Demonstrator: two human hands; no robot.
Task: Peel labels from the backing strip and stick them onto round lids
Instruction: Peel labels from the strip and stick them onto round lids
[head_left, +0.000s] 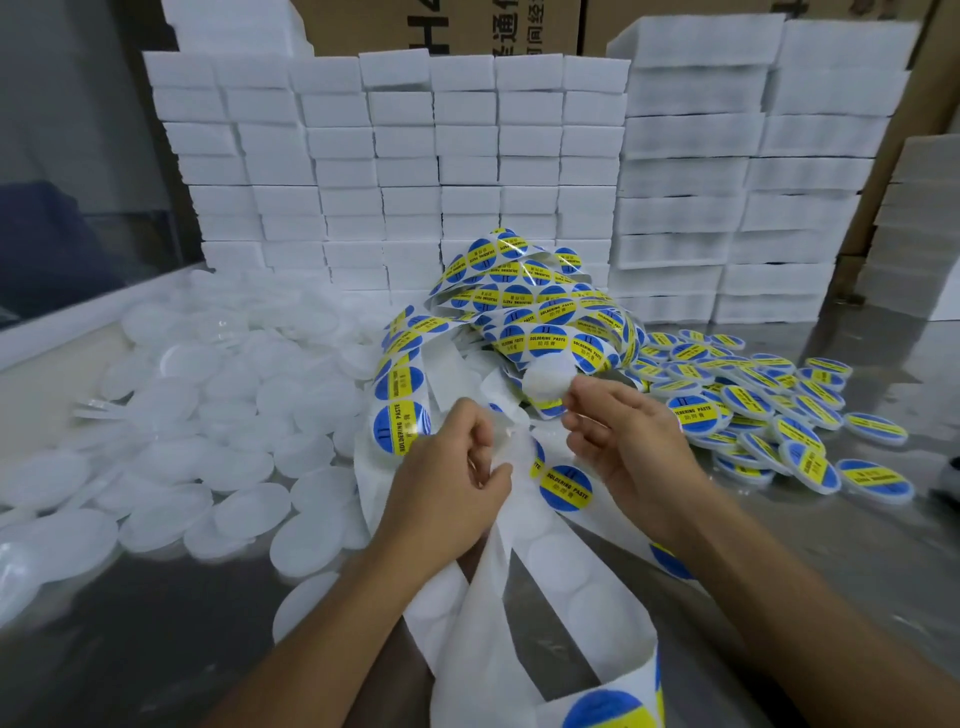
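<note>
While the left hand curls its fingers round the white backing strip at the middle of the view, the right hand is raised just beside it, thumb and fingertips pinched on something round and pale; motion blur keeps me from telling whether that is a peeled label seen from its back or a bare lid. So each grip is clamped: the left on the strip, the right on that blurred disc. From the left hand the strip runs down toward the viewer in spent loops, with one blue-and-yellow label reading "SOLDERING PASTE" lying on it between the two wrists. Behind the hands the unused strip of labels is heaped in a loose tangle on the metal bench. Plain white round lids are spread in a wide pile across the left of the bench, some overlapping. Labelled lids lie heaped to the right, well apart from the bare ones. Stacks of white boxes form a wall at the back, with brown cartons above them.
</note>
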